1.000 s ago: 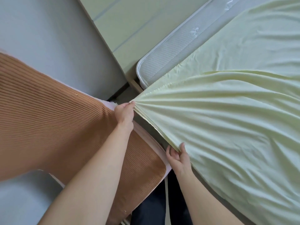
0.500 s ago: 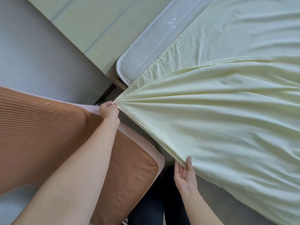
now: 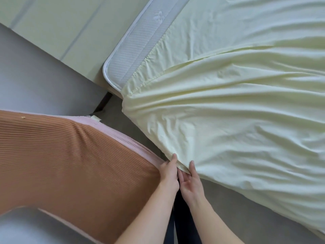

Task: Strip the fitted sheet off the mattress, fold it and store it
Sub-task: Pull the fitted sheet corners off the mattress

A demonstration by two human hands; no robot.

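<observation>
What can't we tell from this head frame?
- Fitted sheet: the far corners are cut off by the frame's right and top edges.
- Left hand, right hand: the fingers go under the sheet hem, so the grip is unclear.
- Mattress: only one bare corner shows; the sheet covers the rest.
- Storage place: none in frame.

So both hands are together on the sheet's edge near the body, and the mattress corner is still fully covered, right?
Not quite. The head view shows the left hand and right hand together on the edge of the sheet, but the mattress corner is bare, the sheet already pulled off it.
</observation>
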